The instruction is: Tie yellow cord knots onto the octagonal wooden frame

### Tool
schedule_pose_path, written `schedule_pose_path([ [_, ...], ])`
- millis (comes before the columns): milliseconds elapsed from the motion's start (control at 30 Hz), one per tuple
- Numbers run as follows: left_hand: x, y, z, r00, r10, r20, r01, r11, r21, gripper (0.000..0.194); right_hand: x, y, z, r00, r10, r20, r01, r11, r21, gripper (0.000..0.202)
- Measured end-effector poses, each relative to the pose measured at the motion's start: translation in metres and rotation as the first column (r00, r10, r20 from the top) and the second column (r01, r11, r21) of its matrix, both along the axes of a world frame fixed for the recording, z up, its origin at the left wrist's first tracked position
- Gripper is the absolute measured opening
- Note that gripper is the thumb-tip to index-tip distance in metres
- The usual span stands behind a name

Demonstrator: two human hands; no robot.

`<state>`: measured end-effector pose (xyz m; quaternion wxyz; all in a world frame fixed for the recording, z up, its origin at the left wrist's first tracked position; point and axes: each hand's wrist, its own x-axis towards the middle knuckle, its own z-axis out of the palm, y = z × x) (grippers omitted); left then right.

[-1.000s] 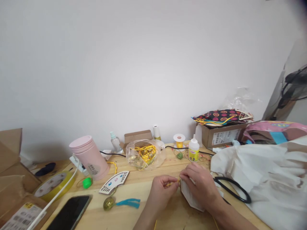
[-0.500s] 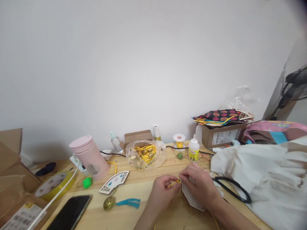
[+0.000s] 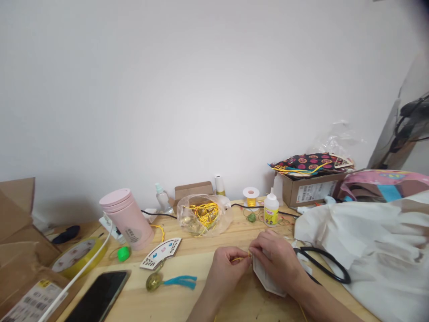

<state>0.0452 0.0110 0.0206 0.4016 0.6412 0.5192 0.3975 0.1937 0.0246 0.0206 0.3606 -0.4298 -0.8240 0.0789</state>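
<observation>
- Hands met low over the wooden table (image 3: 201, 250), near its front edge.
- Left hand (image 3: 225, 270) pinched a thin yellow cord (image 3: 238, 258) between fingertips.
- Right hand (image 3: 279, 261) was clamped on a white wooden piece (image 3: 264, 281), which rested on the table, its fingertips at the cord's end.
- Judgement: the cord needed light tension and the piece a steady hold, with the glue bottle (image 3: 271, 212) standing well clear behind.

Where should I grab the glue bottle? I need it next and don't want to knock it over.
Grip the glue bottle around its white body at the yellow label, coming from the front. It stands upright with a thin nozzle on top, the spool behind-left and the white bag to its right, so the near side looks freest.
</observation>
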Motion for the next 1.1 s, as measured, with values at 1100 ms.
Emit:
schedule_pose_path([
  [1100,-0.0006,-0.0004,0.0046,0.999,0.034,-0.003,-0.034,0.999,0.038,0.019,0.0022,0.0003,0.0047,0.990,-0.106,0.091,0.106,0.994,-0.002,0.018],
])
